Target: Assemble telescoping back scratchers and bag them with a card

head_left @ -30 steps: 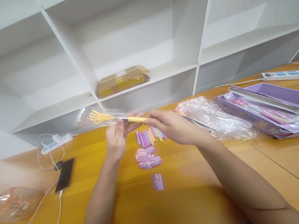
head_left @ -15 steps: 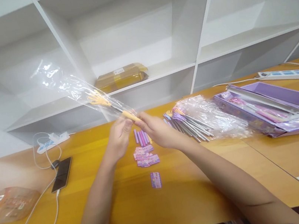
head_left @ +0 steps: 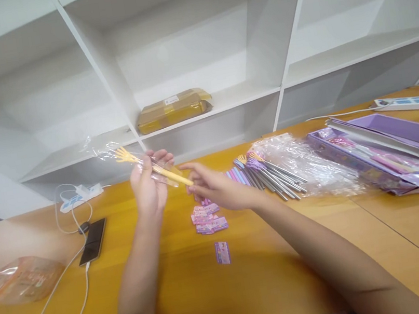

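"In the head view, a light grip probably suited you best, sparing the clear sleeve (head_left: 106,150)."
"Beyond the card pile (head_left: 207,225), your left hand (head_left: 148,186) pinched the wrapped scratcher (head_left: 173,175); your right hand (head_left: 219,187), half curled, met its end, hold uncertain."
"You had it tilted: slim, yellow, splayed like fingers."

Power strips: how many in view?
2. One power strip lies at left, beyond the phone; the other at right, behind the purple box. Others may be hidden.
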Action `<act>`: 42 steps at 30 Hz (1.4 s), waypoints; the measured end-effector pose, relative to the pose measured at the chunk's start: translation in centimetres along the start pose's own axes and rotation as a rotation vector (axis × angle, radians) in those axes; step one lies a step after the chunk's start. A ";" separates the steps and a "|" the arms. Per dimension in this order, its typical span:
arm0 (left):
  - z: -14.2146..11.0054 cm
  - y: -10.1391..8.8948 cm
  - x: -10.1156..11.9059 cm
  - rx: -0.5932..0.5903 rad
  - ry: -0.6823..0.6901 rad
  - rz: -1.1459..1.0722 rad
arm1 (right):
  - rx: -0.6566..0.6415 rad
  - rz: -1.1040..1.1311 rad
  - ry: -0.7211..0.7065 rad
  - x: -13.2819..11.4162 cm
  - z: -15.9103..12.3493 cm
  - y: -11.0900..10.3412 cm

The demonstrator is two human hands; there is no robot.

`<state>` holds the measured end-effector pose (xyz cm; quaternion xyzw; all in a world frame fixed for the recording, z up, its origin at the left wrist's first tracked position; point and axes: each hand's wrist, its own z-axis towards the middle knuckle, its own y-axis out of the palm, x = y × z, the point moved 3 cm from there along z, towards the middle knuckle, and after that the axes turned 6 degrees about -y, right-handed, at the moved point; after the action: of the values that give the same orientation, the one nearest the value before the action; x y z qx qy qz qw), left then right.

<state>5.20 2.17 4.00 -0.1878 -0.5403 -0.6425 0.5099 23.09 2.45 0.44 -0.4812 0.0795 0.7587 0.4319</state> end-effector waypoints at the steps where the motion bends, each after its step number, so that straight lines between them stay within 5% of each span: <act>1: 0.1 -0.2 0.3 0.015 -0.001 -0.007 | 0.011 0.011 -0.011 -0.2 0.0 -0.2; 6: 0.0 0.0 0.9 0.009 -0.031 0.004 | 0.199 -0.111 -0.104 -0.8 0.2 -0.3; 15: -1.8 1.6 0.0 -0.123 -0.111 0.006 | 0.503 -0.535 -0.530 -1.8 -0.3 -1.4; 24: -3.4 2.8 -2.1 -0.287 -0.260 0.095 | 0.638 -0.576 -0.407 -3.2 -1.0 -2.0; 28: -3.3 2.6 -2.3 -0.338 -0.309 0.132 | 0.566 -0.650 -0.404 -3.4 -1.0 -2.5; 35: -2.1 1.5 -0.4 -0.283 -0.319 0.168 | 0.105 -0.676 -0.497 -3.3 -1.1 -3.7; 39: -2.1 1.5 -0.7 -0.324 -0.353 0.194 | 0.164 -0.823 -0.630 -4.0 -1.3 -3.7; 42: -2.3 1.8 -1.2 -0.387 -0.361 0.234 | 0.178 -0.771 -0.602 -4.3 -1.0 -3.4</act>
<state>7.92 0.91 3.14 -0.4540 -0.4642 -0.6267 0.4309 26.94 1.52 4.36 -0.1962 -0.1679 0.6392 0.7243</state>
